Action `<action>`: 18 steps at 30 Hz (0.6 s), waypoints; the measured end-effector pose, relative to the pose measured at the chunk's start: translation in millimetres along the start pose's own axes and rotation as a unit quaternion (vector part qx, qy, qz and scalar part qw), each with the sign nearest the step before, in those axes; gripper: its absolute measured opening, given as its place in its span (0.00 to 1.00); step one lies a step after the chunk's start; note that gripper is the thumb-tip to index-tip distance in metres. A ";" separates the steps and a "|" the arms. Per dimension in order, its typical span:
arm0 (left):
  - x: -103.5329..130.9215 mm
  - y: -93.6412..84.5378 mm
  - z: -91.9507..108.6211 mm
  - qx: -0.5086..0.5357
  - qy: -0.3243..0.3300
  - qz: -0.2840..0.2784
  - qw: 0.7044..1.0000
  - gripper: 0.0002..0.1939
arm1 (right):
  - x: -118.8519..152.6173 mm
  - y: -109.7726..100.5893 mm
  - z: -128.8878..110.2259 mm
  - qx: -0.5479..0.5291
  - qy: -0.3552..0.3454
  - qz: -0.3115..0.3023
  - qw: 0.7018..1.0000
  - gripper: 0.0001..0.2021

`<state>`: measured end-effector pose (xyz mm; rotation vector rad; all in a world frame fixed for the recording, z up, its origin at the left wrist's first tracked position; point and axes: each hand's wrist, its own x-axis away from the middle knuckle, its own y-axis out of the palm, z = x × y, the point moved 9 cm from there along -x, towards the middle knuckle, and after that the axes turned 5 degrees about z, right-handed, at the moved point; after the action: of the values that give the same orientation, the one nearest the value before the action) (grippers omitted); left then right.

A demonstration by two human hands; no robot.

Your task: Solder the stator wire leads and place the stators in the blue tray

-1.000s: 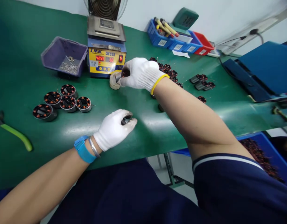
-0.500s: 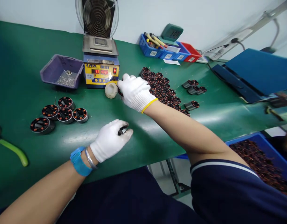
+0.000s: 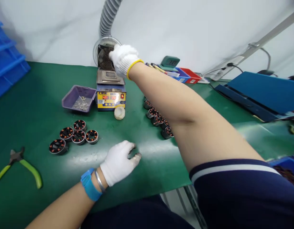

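Your coils lie in 2 groups on the counter (image 3: 53,181). The left coils (image 3: 78,137) number 5, standing close together between the counter's back and front edges; the right coils (image 3: 159,119) are partly hidden under your right arm, so you cannot count them from here. Judging by the 2 separate groups, the work looks partway through, but nothing shows for certain which group is done and which is left.

Your right hand (image 3: 125,60) is up near the counter's back edge, in front of the fan (image 3: 104,58) and above the heater box (image 3: 111,101). Its fingertips are turned away, so whether it grips a coil cannot be told. Your left hand (image 3: 119,163) is near the front edge, thumb and fingers curled but parted, with nothing visibly held. The white cup (image 3: 119,113) sits just before the box, with no coil in it.
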<state>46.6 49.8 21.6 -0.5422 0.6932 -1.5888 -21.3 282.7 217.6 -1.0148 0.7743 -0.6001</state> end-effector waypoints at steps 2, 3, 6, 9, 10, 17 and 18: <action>-0.6 -2.4 0.9 -0.013 0.008 0.002 1.000 0.14 | -15.3 8.8 -9.9 -0.001 -0.006 -0.006 1.000 0.18; -0.7 -3.7 1.3 -0.019 0.011 0.004 1.000 0.14 | -19.5 13.3 -13.7 -0.004 -0.009 -0.007 1.000 0.16; -0.2 -5.3 4.1 -0.036 0.029 0.005 0.999 0.14 | -22.5 20.2 -14.4 -0.027 -0.017 -0.017 0.999 0.16; 1.4 -2.3 8.8 -0.057 0.055 -0.009 0.997 0.16 | -22.0 15.0 1.6 -0.073 -0.006 -0.028 0.997 0.18; 2.1 -1.0 10.2 -0.062 0.062 -0.016 0.996 0.16 | -22.9 12.7 8.4 -0.086 0.005 -0.029 0.996 0.19; 1.9 -1.4 10.6 -0.073 0.060 -0.016 0.995 0.14 | -34.3 34.9 23.1 -0.190 0.101 -0.056 0.975 0.14; 1.3 -2.3 10.3 -0.073 0.061 -0.013 0.995 0.14 | -34.5 37.6 22.6 -0.214 0.109 -0.058 0.969 0.12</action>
<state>52.0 47.3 30.5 -0.5672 0.9031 -1.6129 -20.4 335.7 200.4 -1.4141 1.0738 -0.6687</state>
